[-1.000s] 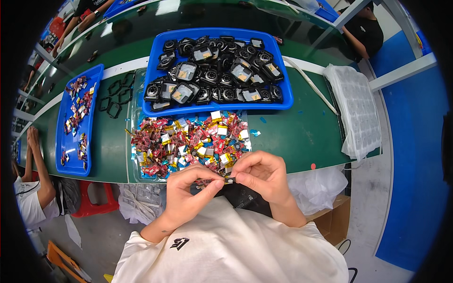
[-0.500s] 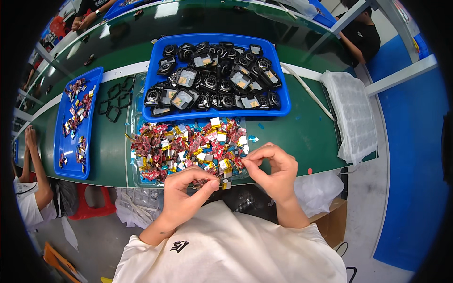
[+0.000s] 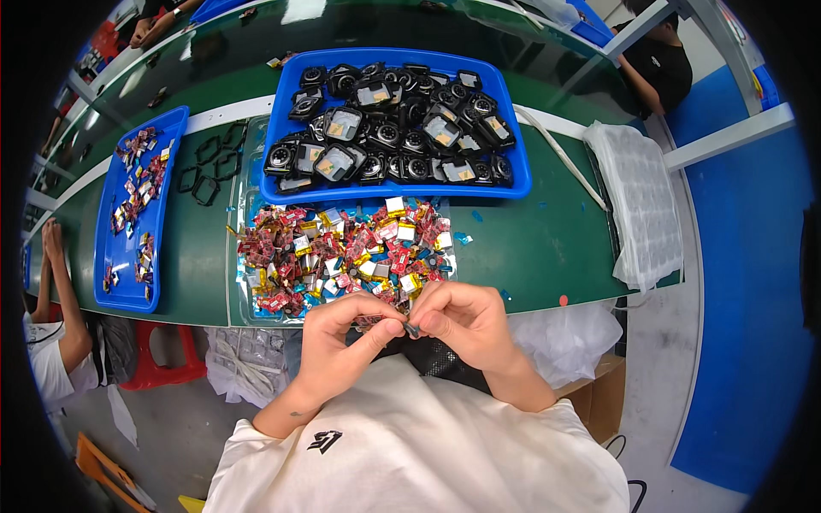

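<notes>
Just in front of the table's near edge, my left hand (image 3: 346, 338) is closed in a pinch on a small red circuit board (image 3: 369, 321), mostly covered by the fingers. A small dark part (image 3: 412, 329) sticks out between the two hands. My right hand (image 3: 466, 325) pinches at this dark part, its fingertips almost touching the left ones. Beyond them lies a heap of red circuit boards with silver and yellow battery-like pieces (image 3: 342, 256), spread on a clear plastic tray (image 3: 245, 295).
Behind the heap stands a blue tray (image 3: 523, 184) full of black watch cases (image 3: 389, 132). Another blue tray (image 3: 122, 286) with loose boards is at the left, near several black frames (image 3: 205, 190). Stacked clear trays in plastic (image 3: 633, 205) stand right. Co-workers sit around.
My right hand has come left and down to the left hand; its fingertips were apart from the piece before and now meet it. The left hand stays closed on the board.
</notes>
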The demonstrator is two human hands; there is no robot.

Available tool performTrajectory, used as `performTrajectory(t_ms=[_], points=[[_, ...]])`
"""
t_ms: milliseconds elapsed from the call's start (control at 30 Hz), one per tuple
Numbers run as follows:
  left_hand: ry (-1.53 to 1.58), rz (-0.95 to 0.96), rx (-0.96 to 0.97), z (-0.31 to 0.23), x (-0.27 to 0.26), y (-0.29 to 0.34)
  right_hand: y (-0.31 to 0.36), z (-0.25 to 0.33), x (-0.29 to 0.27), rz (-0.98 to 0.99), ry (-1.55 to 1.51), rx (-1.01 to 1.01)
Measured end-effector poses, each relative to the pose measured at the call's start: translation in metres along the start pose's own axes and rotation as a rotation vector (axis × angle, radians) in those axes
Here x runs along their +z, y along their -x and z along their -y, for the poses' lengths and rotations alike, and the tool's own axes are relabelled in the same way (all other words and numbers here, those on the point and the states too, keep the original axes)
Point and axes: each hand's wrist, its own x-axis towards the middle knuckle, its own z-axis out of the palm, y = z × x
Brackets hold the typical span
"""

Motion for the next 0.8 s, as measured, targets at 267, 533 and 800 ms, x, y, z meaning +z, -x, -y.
performTrajectory(t_ms=[267,533,800], points=[[-0.047,0.070,0.013,-0.002,0.000,0.001,-0.009,0.010,-0.018,-0.157,0.792,-0.323],[-0.005,0.045,0.004,-0.008,0.003,-0.001,-0.027,0.034,-0.029,-0.332,1.082,-0.199],[-0.027,0.027,0.043,-0.004,-0.001,-0.001,-0.080,0.057,-0.072,-0.213,1.331,-0.312]])
